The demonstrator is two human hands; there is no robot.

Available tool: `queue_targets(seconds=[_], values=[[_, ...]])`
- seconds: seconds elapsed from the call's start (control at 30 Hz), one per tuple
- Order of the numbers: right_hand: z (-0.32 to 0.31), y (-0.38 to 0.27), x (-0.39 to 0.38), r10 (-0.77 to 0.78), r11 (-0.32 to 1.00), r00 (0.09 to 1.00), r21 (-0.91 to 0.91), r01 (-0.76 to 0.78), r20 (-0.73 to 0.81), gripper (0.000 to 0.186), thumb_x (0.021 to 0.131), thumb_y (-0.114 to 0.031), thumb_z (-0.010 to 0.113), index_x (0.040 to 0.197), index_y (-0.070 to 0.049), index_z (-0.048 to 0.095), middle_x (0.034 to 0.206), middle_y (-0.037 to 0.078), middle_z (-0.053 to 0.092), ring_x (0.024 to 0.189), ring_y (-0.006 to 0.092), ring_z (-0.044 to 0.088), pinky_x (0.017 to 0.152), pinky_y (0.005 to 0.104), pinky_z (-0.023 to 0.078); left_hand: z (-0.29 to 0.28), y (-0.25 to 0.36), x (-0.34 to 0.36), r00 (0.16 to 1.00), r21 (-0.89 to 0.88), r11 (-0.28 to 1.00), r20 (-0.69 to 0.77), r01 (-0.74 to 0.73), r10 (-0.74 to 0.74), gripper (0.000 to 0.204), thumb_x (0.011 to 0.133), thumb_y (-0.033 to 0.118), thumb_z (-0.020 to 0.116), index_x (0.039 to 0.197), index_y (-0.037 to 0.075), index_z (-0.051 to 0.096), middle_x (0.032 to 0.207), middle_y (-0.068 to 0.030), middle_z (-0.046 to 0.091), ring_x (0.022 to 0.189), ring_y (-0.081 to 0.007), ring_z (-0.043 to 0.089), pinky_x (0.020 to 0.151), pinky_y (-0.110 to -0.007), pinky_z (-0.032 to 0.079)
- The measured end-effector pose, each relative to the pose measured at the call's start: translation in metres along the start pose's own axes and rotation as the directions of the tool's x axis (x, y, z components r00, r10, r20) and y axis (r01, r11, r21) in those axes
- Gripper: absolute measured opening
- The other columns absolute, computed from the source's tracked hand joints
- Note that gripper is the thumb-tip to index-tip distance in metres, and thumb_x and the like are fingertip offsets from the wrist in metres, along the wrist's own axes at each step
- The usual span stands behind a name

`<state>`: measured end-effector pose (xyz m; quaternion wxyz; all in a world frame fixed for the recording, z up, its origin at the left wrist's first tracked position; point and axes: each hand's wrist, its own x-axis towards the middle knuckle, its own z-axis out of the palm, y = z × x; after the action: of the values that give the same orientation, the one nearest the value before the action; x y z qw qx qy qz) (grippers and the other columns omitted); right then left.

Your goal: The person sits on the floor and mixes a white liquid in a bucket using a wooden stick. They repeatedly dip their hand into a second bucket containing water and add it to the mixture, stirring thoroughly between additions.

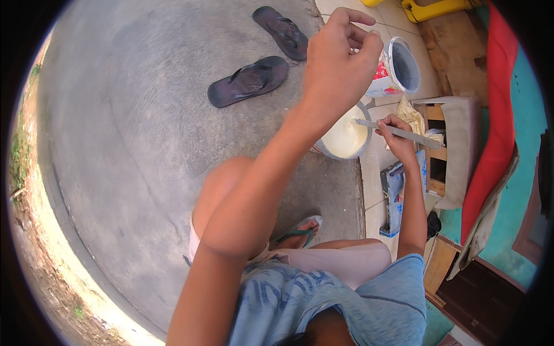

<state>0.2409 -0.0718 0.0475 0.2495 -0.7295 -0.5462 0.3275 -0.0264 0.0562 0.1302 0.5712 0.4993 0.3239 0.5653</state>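
My right hand (395,137) is closed round a flat grey stick (414,136). The stick's far end dips into thick cream-coloured liquid, which looks like paint (340,138), inside a round bucket (329,153). My left hand (345,55) is raised beyond that bucket, fingers loosely bent and thumb apart, with nothing visible in it. Behind this hand a white pail with a grey inside (405,66) stands tilted, its side smeared and marked with red. My left forearm hides part of the paint bucket's left side.
Two dark flip-flops (248,82) lie on the grey concrete floor (144,127). To the right are pale tiles (375,216), a blue-edged box (394,199), a wooden frame with padding (456,153) and a red cloth roll (490,132). Something yellow (438,8) lies at the far edge.
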Motion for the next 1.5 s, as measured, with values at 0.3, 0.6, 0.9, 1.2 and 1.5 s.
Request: queue_targets(seconds=[0.3, 0.6, 0.9, 1.2, 1.5], values=[[0.036, -0.078, 0.039, -0.096, 0.993, 0.941, -0.039, 0.115, 0.325, 0.02, 0.087, -0.02, 0.068, 0.082, -0.001, 0.064, 0.073, 0.0, 0.061, 0.071, 0.0079, 0.055, 0.066, 0.0257, 0.044, 0.001, 0.001, 0.003, 1.0, -0.004, 1.0, -0.001, 0.004, -0.004, 0.029, 0.088, 0.011, 0.057, 0.112, -0.004, 0.056, 0.086, -0.0117, 0.067, 0.079, -0.0144, 0.062, 0.068, -0.027, 0.05], [0.012, -0.043, 0.065, -0.13, 0.989, 0.969, -0.041, 0.141, 0.208, 0.019, 0.088, -0.021, 0.068, 0.084, -0.002, 0.066, 0.075, 0.002, 0.065, 0.073, 0.0087, 0.056, 0.068, 0.026, 0.044, 0.003, 0.003, 0.004, 1.0, -0.009, 1.0, -0.021, 0.013, -0.013, 0.026, 0.088, 0.01, 0.057, 0.109, -0.004, 0.056, 0.081, -0.0122, 0.066, 0.073, -0.0165, 0.063, 0.067, -0.03, 0.052], [-0.026, -0.003, 0.012, 0.033, 0.986, 0.985, -0.168, -0.004, 0.171, 0.019, 0.091, -0.016, 0.066, 0.082, 0.0, 0.062, 0.076, 0.004, 0.064, 0.072, 0.0092, 0.062, 0.064, 0.0237, 0.048, 0.001, 0.003, 0.004, 1.0, 0.0, 1.0, -0.024, 0.009, -0.009, 0.026, 0.087, 0.01, 0.058, 0.109, -0.003, 0.056, 0.081, -0.0119, 0.066, 0.073, -0.0161, 0.063, 0.066, -0.029, 0.052], [0.023, -0.027, -0.025, 0.063, 0.992, 0.966, 0.094, -0.089, 0.249, 0.021, 0.091, -0.018, 0.066, 0.081, 0.0, 0.062, 0.072, 0.005, 0.067, 0.071, 0.0076, 0.061, 0.064, 0.0246, 0.046, 0.0, 0.004, 0.005, 0.999, -0.007, 0.999, -0.015, 0.041, -0.041, 0.025, 0.088, 0.01, 0.058, 0.11, -0.003, 0.057, 0.08, -0.0108, 0.066, 0.071, -0.0147, 0.062, 0.065, -0.028, 0.051], [0.047, -0.029, -0.018, -0.221, 0.965, 0.974, -0.157, 0.212, -0.039, 0.014, 0.087, -0.012, 0.067, 0.087, 0.002, 0.065, 0.078, 0.012, 0.067, 0.067, 0.0165, 0.062, 0.065, 0.029, 0.048, 0.001, 0.006, -0.002, 0.999, 0.001, 1.0, 0.024, 0.026, -0.026, 0.031, 0.087, 0.014, 0.056, 0.113, -0.004, 0.057, 0.089, -0.0124, 0.069, 0.084, -0.0148, 0.063, 0.071, -0.026, 0.048]])
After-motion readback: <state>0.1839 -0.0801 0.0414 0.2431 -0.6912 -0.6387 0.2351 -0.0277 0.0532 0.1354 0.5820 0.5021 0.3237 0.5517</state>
